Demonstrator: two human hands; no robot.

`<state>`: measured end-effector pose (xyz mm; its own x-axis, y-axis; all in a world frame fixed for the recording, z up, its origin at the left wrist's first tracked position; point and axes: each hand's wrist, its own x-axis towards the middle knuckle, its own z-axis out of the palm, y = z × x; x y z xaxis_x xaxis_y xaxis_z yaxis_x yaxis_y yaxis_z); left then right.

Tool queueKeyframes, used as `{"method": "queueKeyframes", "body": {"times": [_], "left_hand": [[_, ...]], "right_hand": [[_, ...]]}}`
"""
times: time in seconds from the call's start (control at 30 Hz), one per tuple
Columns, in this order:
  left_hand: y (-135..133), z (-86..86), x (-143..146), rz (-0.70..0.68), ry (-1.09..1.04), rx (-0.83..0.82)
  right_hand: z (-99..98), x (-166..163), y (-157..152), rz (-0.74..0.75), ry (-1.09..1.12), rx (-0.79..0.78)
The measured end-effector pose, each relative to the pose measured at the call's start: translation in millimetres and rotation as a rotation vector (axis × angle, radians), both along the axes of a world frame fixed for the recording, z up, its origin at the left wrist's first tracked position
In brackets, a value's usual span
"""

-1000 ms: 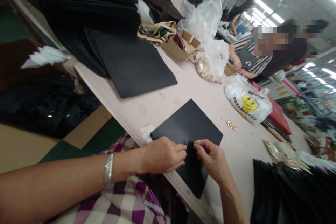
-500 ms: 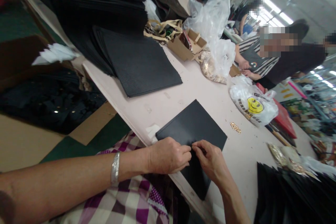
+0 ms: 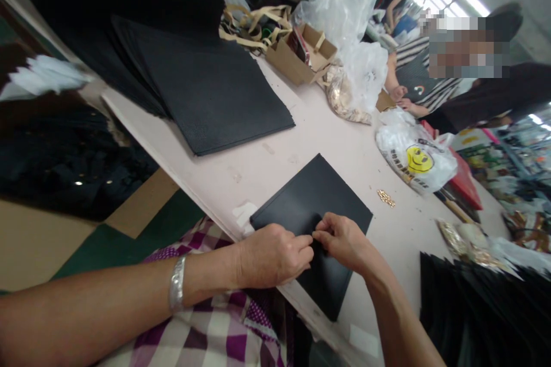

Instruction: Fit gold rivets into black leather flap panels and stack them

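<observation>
Fingertips meeting here, left hand (image 3: pixel 275 256) and right hand (image 3: pixel 343 242), each with fingers pressed together, any pinched piece too small to tell, right over the flat black rectangular panel (image 3: pixel 319 198) on the pale worktop (image 3: pixel 275 175), shiny gold pieces (image 3: pixel 386 198) just beside it!

- Looks like a thin, smooth black panel (image 3: pixel 307 198) with four corners.
- Lies flat on the table (image 3: pixel 344 146), beneath the left hand (image 3: pixel 275 255) and the right hand (image 3: pixel 342 241).
- Partly hidden by the left hand along the near side.
- Points one corner away, beyond both hands.
</observation>
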<state>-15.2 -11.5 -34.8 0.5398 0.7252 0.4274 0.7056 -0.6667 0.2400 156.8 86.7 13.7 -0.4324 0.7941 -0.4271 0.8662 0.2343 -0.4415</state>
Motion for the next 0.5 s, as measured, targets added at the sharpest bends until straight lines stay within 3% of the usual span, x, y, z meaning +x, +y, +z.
{"method": "queueKeyframes", "body": {"times": [0.17,0.33,0.4,0.5], "left_hand": [[0,0.0,0,-0.008,-0.004,-0.011],[-1,-3.1,0,0.004,0.018,-0.011],[0,-4.0,0,0.020,0.023,-0.013],[1,-3.1,1,0.011,0.024,-0.006]], "right_hand": [[0.4,-6,4,-0.085,0.048,-0.100],[-2.8,-3,-4,-0.099,0.116,-0.051],[-3.7,6,-2,-0.100,0.155,0.037],[-0.8,24,13,-0.164,0.109,0.336]]}}
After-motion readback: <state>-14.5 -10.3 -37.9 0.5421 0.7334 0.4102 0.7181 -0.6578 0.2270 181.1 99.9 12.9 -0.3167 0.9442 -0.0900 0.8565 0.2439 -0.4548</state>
